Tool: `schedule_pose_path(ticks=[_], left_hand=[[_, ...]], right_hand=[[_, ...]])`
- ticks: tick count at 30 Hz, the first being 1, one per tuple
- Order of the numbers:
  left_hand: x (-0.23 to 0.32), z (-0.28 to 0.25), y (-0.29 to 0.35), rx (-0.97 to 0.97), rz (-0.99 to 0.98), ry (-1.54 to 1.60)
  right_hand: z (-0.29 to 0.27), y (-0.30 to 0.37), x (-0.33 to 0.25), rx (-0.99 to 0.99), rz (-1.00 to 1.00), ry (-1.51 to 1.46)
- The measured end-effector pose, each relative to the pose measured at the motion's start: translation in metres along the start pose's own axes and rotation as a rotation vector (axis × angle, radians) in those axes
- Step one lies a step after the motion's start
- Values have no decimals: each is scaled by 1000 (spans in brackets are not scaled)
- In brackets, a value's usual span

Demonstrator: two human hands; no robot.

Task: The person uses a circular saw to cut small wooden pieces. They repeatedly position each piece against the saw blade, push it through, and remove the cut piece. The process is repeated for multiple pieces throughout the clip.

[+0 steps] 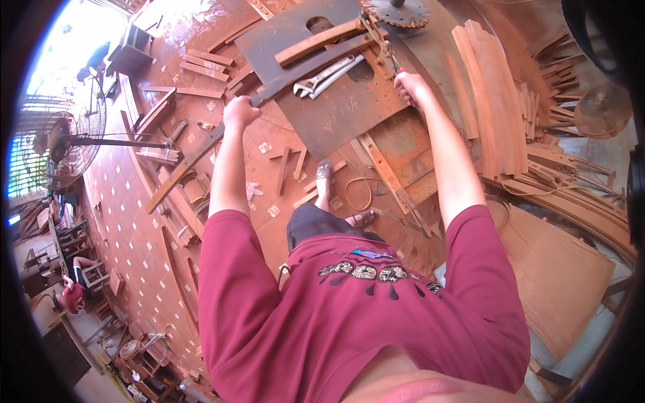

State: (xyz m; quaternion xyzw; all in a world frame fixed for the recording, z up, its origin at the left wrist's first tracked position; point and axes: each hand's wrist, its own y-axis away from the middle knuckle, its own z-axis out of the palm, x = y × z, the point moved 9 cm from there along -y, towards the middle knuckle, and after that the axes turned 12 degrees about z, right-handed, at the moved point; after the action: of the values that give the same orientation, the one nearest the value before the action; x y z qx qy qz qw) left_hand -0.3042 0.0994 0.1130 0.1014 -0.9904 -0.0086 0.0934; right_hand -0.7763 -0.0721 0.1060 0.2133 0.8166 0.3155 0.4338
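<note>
My left hand (240, 114) is closed around a long, narrow bar (302, 74), dark along the table and wood-brown at its near left end. The bar's far end lies beside a curved wooden piece (319, 41) on the dark metal saw table (316, 124). My right hand (411, 88) is closed at the table's right side on a red-handled tool (400, 70), its grip mostly hidden by my fingers. Metal clamp-like parts (381, 41) reach from there toward the wood's end. Adjustable wrenches (328, 77) lie on the table between my hands.
A toothed circular saw blade (403, 12) stands just beyond the clamp parts. Stacked boards (487, 101) lie to the right. Wood offcuts (205, 67) and a cable (359, 195) are on the floor. A pedestal fan (70, 141) stands left; another person (70, 295) sits farther off.
</note>
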Motion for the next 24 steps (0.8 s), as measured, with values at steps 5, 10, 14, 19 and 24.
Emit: schedule_pose_path(ticks=[5,10,14,19,24], left_hand=[[35,14,61,-11,-1,21],[72,28,108,-3,20,9],[93,33,135,22,26,13],[101,40,147,33,18,17],[95,45,148,41,31,9]], right_hand=[[-19,30,61,-16,-3,-9],[-34,38,120,-112,32,-63],[-46,46,151,-155,48,-70],[-54,53,163,-154,2,-104],[-49,62,160,-181,-9,-96]])
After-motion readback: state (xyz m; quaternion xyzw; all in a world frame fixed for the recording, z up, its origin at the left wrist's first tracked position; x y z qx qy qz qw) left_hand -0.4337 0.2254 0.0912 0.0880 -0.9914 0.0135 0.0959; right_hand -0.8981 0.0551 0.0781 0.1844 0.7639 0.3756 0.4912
